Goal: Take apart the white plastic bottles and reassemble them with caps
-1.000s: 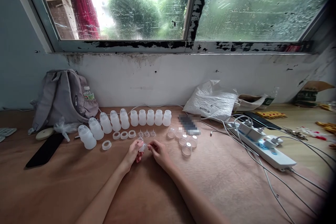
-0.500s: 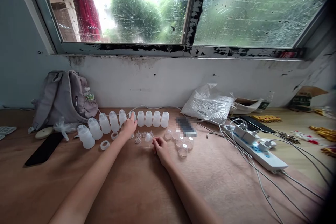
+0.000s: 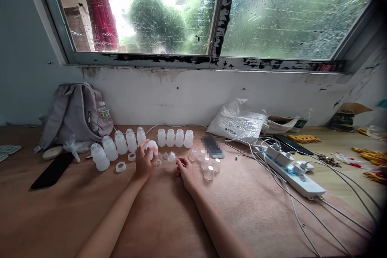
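Note:
My left hand (image 3: 144, 160) is wrapped around a frosted white baby bottle (image 3: 152, 145), tilted so its round end faces away from me. To its left stands a row of capped bottles (image 3: 121, 143), and farther right several uncapped bottles (image 3: 170, 138) stand upright. My right hand (image 3: 185, 169) rests on the table with curled, closed fingers; what they pinch, if anything, is too small to make out. Beside those fingertips sits a clear bottle nipple (image 3: 171, 157). Loose white rings (image 3: 120, 167) lie at the left, and clear round caps (image 3: 208, 173) lie right of my right hand.
A white power strip (image 3: 296, 175) with trailing cables lies at the right. Behind are a silver padded bag (image 3: 238, 119), a phone (image 3: 213, 147) and a grey backpack (image 3: 69, 113). A black pouch (image 3: 53, 171) lies at the left.
My left hand has lifted the bottle out of the back row and drawn it toward me, leaving a gap there. The right hand stays nearly in place.

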Tool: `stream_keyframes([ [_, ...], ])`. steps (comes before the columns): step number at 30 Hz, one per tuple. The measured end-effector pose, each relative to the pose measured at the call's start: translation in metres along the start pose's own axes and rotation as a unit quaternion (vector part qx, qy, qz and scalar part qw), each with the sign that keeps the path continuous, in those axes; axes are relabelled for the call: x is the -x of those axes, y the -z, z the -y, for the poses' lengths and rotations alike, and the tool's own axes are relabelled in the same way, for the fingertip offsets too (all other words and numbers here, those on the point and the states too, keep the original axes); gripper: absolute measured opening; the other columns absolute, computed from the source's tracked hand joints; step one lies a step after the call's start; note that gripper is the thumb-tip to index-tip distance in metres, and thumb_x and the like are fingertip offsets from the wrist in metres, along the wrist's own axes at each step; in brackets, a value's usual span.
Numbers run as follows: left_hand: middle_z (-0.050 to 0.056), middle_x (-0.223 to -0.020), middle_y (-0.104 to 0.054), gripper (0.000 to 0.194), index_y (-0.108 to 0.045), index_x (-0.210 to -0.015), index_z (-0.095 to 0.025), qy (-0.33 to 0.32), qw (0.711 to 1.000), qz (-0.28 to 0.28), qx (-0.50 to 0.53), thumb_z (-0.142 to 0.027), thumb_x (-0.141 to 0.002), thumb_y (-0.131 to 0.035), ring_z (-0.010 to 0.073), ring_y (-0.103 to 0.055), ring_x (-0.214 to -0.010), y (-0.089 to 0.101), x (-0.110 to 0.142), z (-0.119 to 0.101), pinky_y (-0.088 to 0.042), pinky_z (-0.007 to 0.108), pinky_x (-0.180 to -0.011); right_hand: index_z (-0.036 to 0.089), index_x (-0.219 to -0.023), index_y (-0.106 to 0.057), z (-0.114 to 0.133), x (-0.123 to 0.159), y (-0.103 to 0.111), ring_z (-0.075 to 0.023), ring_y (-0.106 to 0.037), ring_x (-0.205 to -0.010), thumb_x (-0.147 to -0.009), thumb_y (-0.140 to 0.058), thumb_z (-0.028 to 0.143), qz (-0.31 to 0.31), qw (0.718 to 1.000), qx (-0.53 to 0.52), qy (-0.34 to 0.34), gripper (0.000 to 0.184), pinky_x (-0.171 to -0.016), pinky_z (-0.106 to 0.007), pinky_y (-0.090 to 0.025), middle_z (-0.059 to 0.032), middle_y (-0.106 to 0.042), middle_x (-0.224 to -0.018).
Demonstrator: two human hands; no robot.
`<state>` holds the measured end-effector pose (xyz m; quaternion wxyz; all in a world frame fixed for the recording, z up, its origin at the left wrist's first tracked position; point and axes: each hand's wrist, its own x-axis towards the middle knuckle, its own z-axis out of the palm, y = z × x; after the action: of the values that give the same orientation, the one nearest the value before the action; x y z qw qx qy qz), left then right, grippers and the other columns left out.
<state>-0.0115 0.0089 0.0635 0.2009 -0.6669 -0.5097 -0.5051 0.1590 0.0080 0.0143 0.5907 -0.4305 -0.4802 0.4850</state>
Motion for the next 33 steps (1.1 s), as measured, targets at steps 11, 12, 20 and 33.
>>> stream_keyframes([
  [11, 0.012, -0.118, -0.040, 0.047, -0.031, -0.117, -0.021, 0.090, 0.960, 0.093, 0.249, -0.029, -0.076, -0.053, 0.0198, -0.051, -0.099, -0.006, 0.048, -0.017, -0.043, 0.037, -0.083, 0.020, -0.077, -0.050, 0.000, -0.001, 0.001, -0.0061, -0.044, -0.042, -0.067, -0.058, 0.039, -0.014, 0.997, -0.072, -0.036, 0.022, -0.037, -0.020, -0.035, 0.0034, -0.050, -0.068],
  [12, 0.014, -0.121, -0.039, 0.056, -0.025, -0.121, -0.021, 0.119, 0.944, 0.112, 0.285, -0.032, -0.075, -0.055, 0.0192, -0.053, -0.097, -0.009, 0.050, -0.017, -0.044, 0.036, -0.082, 0.020, -0.077, -0.050, 0.000, -0.001, 0.000, -0.0060, -0.044, -0.042, -0.067, -0.058, 0.039, -0.015, 0.996, -0.073, -0.039, 0.023, -0.037, -0.019, -0.035, 0.0032, -0.050, -0.068],
  [20, 0.007, -0.108, -0.053, 0.045, -0.043, -0.111, -0.022, 0.130, 0.928, 0.224, 0.268, -0.033, -0.070, -0.059, 0.0203, -0.052, -0.099, -0.005, 0.046, -0.019, -0.042, 0.036, -0.086, 0.021, -0.077, -0.049, 0.002, -0.003, 0.003, -0.0071, -0.044, -0.043, -0.068, -0.055, 0.039, -0.049, 0.996, -0.067, -0.040, 0.022, -0.037, -0.020, -0.036, 0.0009, -0.051, -0.072],
  [33, 0.003, -0.101, -0.061, 0.036, -0.052, -0.103, -0.022, 0.091, 0.924, 0.282, 0.241, -0.029, -0.068, -0.060, 0.0190, -0.057, -0.092, 0.017, 0.033, -0.002, -0.045, 0.031, -0.080, 0.020, -0.074, -0.052, 0.024, -0.004, 0.024, -0.0102, -0.046, -0.048, -0.074, -0.050, 0.037, 0.041, 0.989, 0.124, 0.067, 0.017, -0.043, -0.021, -0.036, 0.0029, -0.050, -0.059],
])
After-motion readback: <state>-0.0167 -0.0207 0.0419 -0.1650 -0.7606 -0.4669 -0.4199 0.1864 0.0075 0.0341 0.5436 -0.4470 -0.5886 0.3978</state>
